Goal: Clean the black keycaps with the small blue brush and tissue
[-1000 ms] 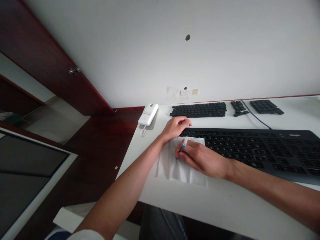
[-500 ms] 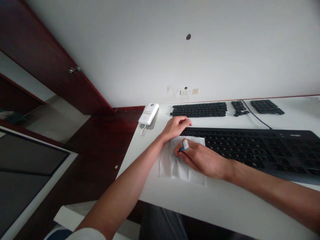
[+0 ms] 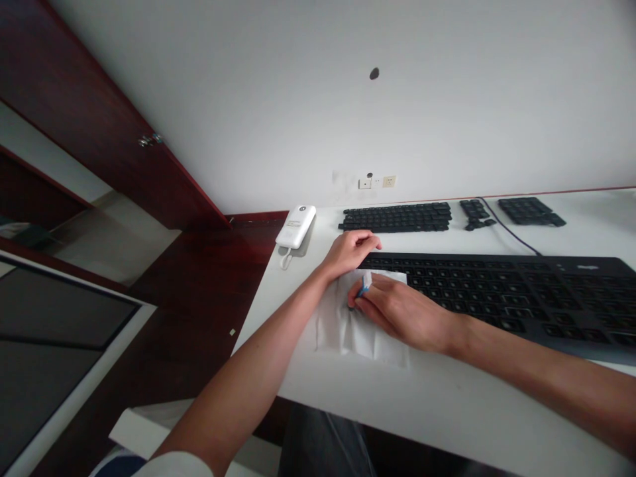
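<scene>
My right hand (image 3: 397,310) is closed around a toothbrush (image 3: 366,283), with its blue-and-white head pointing up between the fingers. Most of the handle is hidden in the hand. Under its fingertips, a small dark spot shows against a creased white tissue (image 3: 368,348); I cannot make out what it is. At the upper left corner of the big black keyboard (image 3: 497,268) rests my left hand (image 3: 350,252), its fingers loosely bent and nothing visible in them. Many of the keyboard's key positions look bare, without caps.
Behind the keyboard lie black keycaps in groups: a large block (image 3: 397,217), a small cluster (image 3: 476,215) and a number-pad block (image 3: 529,212). A white power bank (image 3: 297,226) with a strap is near the table's left edge. A dark cable (image 3: 511,232) runs back from the keyboard.
The toothbrush head has tilted a little in my right hand, and the fingers have shifted slightly over the tissue. My left hand stays in place.
</scene>
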The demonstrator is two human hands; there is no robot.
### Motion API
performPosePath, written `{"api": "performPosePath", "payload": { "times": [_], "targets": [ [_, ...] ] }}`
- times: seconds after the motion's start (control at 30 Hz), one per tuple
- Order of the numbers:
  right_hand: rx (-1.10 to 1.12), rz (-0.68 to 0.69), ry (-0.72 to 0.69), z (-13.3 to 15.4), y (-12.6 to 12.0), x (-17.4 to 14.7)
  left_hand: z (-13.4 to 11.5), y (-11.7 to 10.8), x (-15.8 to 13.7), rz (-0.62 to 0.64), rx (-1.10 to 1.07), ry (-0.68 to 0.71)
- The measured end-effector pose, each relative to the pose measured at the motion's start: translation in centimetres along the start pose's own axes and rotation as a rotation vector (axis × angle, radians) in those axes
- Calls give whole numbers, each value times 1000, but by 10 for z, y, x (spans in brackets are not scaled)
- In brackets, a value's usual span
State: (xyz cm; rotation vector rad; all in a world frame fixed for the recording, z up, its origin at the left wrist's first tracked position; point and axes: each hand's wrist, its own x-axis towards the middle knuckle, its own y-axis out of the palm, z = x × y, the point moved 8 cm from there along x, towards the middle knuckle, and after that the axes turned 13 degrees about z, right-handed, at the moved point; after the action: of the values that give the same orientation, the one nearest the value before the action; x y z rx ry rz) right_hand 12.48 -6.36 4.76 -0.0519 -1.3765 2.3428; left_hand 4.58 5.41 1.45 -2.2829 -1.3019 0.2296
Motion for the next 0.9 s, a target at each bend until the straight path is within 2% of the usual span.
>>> {"api": "performPosePath", "payload": {
  "times": [0.5, 0.6, 0.9],
  "targets": [
    [19, 30, -18, 1, 0, 1, 4, 0, 2, 1, 28, 0],
    [24, 2, -30, 0, -3, -1, 4, 1, 2, 12, 39, -4],
    [18, -124, 60, -13, -8, -3, -3, 0, -1, 12, 34, 22]
  ]
}}
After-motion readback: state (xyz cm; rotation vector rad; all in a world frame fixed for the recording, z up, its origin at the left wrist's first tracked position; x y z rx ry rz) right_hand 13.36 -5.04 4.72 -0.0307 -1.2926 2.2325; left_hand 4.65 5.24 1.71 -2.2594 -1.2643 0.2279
